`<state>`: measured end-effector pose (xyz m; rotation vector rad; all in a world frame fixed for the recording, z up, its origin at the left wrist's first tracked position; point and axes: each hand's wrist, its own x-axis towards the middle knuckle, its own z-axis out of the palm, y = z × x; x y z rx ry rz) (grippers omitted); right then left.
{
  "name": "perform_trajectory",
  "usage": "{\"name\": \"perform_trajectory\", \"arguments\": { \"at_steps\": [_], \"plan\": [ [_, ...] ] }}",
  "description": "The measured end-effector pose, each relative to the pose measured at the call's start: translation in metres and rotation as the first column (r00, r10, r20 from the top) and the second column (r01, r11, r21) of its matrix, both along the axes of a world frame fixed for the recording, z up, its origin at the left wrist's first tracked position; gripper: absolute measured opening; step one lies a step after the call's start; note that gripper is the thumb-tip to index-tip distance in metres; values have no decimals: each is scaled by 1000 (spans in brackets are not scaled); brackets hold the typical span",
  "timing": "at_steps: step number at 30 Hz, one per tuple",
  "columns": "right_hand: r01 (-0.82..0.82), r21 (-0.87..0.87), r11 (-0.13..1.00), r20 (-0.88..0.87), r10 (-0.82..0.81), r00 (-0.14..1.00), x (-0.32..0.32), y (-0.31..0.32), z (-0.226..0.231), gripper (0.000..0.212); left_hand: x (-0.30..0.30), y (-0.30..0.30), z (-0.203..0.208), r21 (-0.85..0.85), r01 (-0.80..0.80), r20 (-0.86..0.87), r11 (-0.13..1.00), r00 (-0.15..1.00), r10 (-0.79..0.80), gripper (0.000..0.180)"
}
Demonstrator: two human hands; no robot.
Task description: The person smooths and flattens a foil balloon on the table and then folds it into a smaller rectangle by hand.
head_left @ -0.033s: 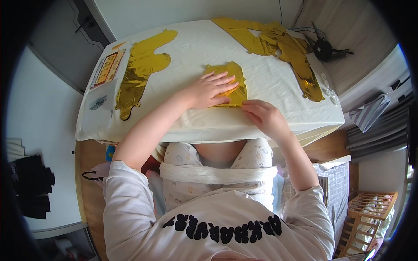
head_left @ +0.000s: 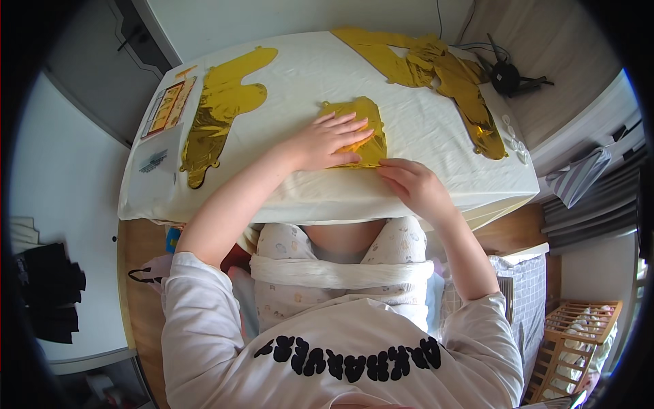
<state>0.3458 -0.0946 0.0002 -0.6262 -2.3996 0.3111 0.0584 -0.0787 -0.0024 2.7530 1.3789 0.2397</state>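
A folded gold foil balloon (head_left: 368,116) lies flat near the front middle of the table. My left hand (head_left: 330,141) rests palm down on it with the fingers spread, hiding part of its surface. At its near right corner, the fingertips of my right hand (head_left: 412,180) are pinched together on the foil edge. Another flat gold foil balloon (head_left: 221,105) with rounded lobes lies to the left. Farther back on the right is a larger, crumpled gold foil piece (head_left: 426,65), long and bent.
A white cloth (head_left: 300,75) covers the table. On its left side lie a printed card (head_left: 170,105) and a clear packet (head_left: 153,160). Small clear round items (head_left: 516,143) sit at the right edge, near a black fan-like object (head_left: 505,77). A wooden crib (head_left: 572,341) stands lower right.
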Motion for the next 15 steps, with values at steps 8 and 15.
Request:
{"name": "perform_trajectory", "arguments": {
  "at_steps": [8,15],
  "plan": [
    [46,198,979,81,-64,995,-2,-13,2,27,-1,1,2,-12,9,-14,1000,1000,-9,86],
    [200,79,977,45,-204,978,1,-9,6,44,-1,-1,7,-41,5,60,999,998,-3,87]
  ]
}}
